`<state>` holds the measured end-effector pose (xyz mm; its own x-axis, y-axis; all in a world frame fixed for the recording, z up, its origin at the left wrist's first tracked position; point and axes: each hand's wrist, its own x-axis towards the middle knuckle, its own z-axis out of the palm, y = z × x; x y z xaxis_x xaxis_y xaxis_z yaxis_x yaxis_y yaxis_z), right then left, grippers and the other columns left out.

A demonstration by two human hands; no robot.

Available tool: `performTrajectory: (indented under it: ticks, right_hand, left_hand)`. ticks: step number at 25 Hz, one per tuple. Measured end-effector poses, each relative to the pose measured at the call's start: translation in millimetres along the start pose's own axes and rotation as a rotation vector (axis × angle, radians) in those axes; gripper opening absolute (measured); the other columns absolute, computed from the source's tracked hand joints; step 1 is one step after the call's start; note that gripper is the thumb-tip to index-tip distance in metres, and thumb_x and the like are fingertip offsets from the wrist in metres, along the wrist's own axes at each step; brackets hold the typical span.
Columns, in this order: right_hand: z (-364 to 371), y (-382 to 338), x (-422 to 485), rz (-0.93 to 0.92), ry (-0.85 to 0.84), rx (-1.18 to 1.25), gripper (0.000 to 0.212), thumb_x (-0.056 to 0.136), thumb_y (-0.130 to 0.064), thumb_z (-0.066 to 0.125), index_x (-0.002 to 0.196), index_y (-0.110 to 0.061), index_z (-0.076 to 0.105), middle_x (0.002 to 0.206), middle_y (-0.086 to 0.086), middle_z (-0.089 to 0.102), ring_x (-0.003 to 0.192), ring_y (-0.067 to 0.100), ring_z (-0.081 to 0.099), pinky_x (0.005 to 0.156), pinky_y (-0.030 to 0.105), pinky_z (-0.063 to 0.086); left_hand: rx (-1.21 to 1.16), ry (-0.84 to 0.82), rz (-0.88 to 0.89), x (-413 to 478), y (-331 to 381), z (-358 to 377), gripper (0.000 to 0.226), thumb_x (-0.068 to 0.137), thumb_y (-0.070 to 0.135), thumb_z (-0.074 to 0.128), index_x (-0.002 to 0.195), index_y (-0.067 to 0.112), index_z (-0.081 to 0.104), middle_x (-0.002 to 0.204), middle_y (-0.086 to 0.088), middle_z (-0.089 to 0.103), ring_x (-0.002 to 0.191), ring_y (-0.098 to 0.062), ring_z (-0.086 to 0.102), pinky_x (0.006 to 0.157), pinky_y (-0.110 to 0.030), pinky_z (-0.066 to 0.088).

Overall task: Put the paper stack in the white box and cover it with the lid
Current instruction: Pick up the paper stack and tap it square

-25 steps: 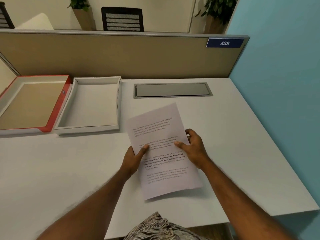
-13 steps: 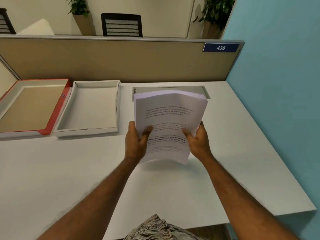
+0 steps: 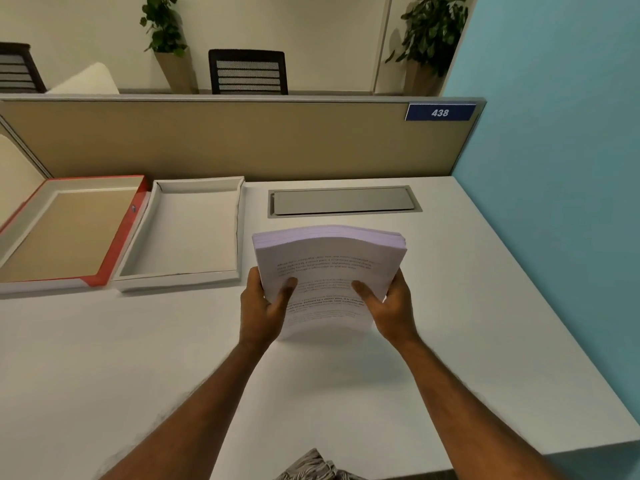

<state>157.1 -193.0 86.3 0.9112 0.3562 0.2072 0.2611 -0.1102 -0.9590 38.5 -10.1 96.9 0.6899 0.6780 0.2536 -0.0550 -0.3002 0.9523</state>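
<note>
A thick stack of printed white paper (image 3: pixel 329 261) stands on its lower edge on the desk, tilted back toward me and bowed at the top. My left hand (image 3: pixel 265 306) grips its left side and my right hand (image 3: pixel 389 306) grips its right side, thumbs on the front sheet. The open white box (image 3: pixel 239 220) lies empty on the desk to the left of the stack, apart from it. Further left lies the red-edged lid (image 3: pixel 119 237), upside down, touching the box.
A grey metal cable hatch (image 3: pixel 344 200) is set into the white desk (image 3: pixel 485 306) behind the stack. A tan partition (image 3: pixel 242 140) closes the back and a blue wall (image 3: pixel 554 168) the right side. The desk's front edge is near my body.
The stack lay flat on the desk a second ago. Both hands have lifted it upright onto its lower edge, and it now sits a little lower than half a second ago.
</note>
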Motion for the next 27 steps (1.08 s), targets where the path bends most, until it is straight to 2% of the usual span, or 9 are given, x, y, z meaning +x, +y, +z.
performTrajectory:
  ticks: [2,5,8,11,17,19,22,24,27]
  right_hand:
    - [2.8,-19.9,8.0,-0.009,0.073,0.127,0.049,0.077,-0.062,0.064,0.11,-0.026,0.062,0.099,0.002,0.071,0.09,0.019,0.07,0.075,0.04,0.062]
    - [9.8,-56.7,24.9,-0.03,0.214,0.149,0.056,0.073,-0.082,0.046,0.088,-0.029,0.059,0.08,0.001,0.066,0.071,0.017,0.068,0.057,0.023,0.056]
    - [17.2,-71.2,39.2,0.051,0.344,0.092,0.044,0.086,-0.061,0.044,0.069,-0.022,0.052,0.068,0.004,0.061,0.063,0.016,0.063,0.049,0.014,0.045]
    - [18.5,-67.6,44.7,0.08,0.381,0.073,0.037,0.088,-0.045,0.046,0.065,-0.017,0.049,0.065,0.006,0.056,0.061,0.015,0.057,0.049,0.016,0.04]
    - [18.8,-69.3,47.1,0.05,0.354,0.119,0.038,0.09,-0.043,0.043,0.073,-0.011,0.055,0.065,0.003,0.057,0.056,0.005,0.06,0.046,0.01,0.04]
    - [15.4,-65.5,43.3,0.0,0.298,0.123,0.052,0.089,-0.062,0.041,0.079,-0.014,0.058,0.068,0.0,0.06,0.059,0.002,0.062,0.049,0.012,0.045]
    - [3.8,-39.8,30.1,-0.068,0.126,0.095,0.066,0.072,-0.084,0.045,0.1,-0.025,0.059,0.085,-0.006,0.068,0.072,0.004,0.068,0.058,0.019,0.055]
    - [-2.2,-18.6,18.2,-0.011,0.057,0.069,0.067,0.066,-0.08,0.06,0.109,-0.028,0.061,0.093,-0.011,0.071,0.08,0.005,0.07,0.065,0.025,0.059]
    - [-5.0,7.4,4.9,0.084,-0.013,-0.068,0.042,0.073,-0.053,0.076,0.107,-0.034,0.062,0.096,-0.016,0.071,0.085,-0.001,0.069,0.075,0.036,0.062]
  left_hand:
    - [-0.114,0.056,0.044,11.6,19.8,1.4,0.076,0.074,0.08,0.045,0.106,0.012,0.057,0.089,0.007,0.062,0.079,0.006,0.062,0.06,-0.011,0.049]
    - [-0.113,0.192,0.014,31.4,51.0,8.6,0.073,0.08,0.079,0.032,0.086,0.012,0.058,0.074,0.003,0.057,0.07,-0.003,0.06,0.055,-0.011,0.041]
    - [-0.065,0.321,-0.163,43.2,61.6,16.4,0.049,0.09,0.06,0.035,0.065,0.02,0.05,0.063,0.001,0.053,0.065,-0.011,0.056,0.058,-0.02,0.038]
    - [-0.069,0.347,-0.196,43.0,62.1,19.0,0.039,0.088,0.045,0.037,0.06,0.022,0.049,0.06,0.002,0.05,0.063,-0.011,0.052,0.057,-0.022,0.036]
    - [-0.062,0.338,-0.1,41.3,67.0,15.8,0.036,0.089,0.039,0.031,0.071,0.028,0.06,0.074,0.005,0.061,0.071,-0.011,0.059,0.055,-0.015,0.041]
    - [-0.089,0.299,-0.062,39.3,61.5,13.4,0.044,0.092,0.053,0.029,0.08,0.025,0.061,0.078,0.003,0.062,0.073,-0.011,0.061,0.056,-0.013,0.043]
    - [-0.128,0.11,0.084,30.0,41.5,3.6,0.07,0.08,0.08,0.033,0.1,0.016,0.056,0.088,0.005,0.059,0.081,0.001,0.062,0.06,-0.012,0.048]
    - [-0.117,0.011,0.075,19.7,19.8,-1.4,0.077,0.074,0.081,0.045,0.112,0.015,0.05,0.097,0.007,0.06,0.086,0.004,0.062,0.065,-0.013,0.051]
    - [-0.009,-0.079,-0.009,0.0,-15.3,-5.3,0.067,0.074,0.076,0.051,0.118,0.027,0.044,0.106,0.012,0.062,0.093,0.006,0.062,0.067,-0.012,0.053]
